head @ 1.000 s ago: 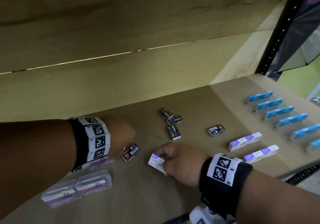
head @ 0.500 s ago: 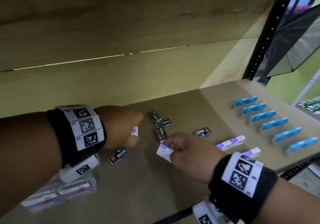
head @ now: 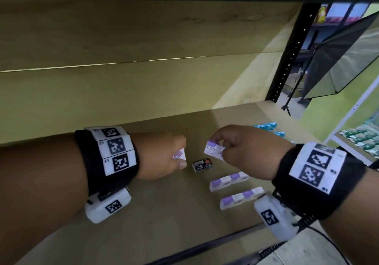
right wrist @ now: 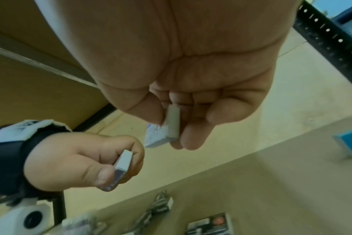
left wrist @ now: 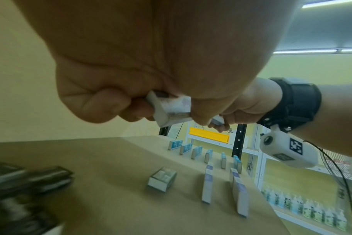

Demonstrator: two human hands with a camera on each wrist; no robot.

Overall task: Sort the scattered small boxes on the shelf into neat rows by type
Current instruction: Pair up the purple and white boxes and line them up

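Both hands hover above the brown shelf (head: pixel 164 213), each holding a white-and-purple box. My left hand (head: pixel 164 154) grips one box (head: pixel 180 154) between thumb and curled fingers; the left wrist view shows that box (left wrist: pixel 169 109) end-on. My right hand (head: pixel 242 149) pinches the other box (head: pixel 214 152), seen edge-on in the right wrist view (right wrist: pixel 169 127). On the shelf below lie two white-and-purple boxes (head: pixel 228 180) (head: pixel 242 198) in a row and a black box (head: pixel 202 164) between the hands. Blue boxes (head: pixel 265 125) stand lined up further right.
Blurred black boxes (left wrist: pixel 30 178) lie at the left in the left wrist view. A black perforated upright (head: pixel 291 53) bounds the shelf on the right, and the wooden back wall (head: pixel 143 90) is close behind. Other shelving with bottles (left wrist: pixel 311 209) stands beyond.
Both hands rose and moved right with their boxes, toward the purple row. The left hand's box, just lifted from the left, is now held clear of the shelf.
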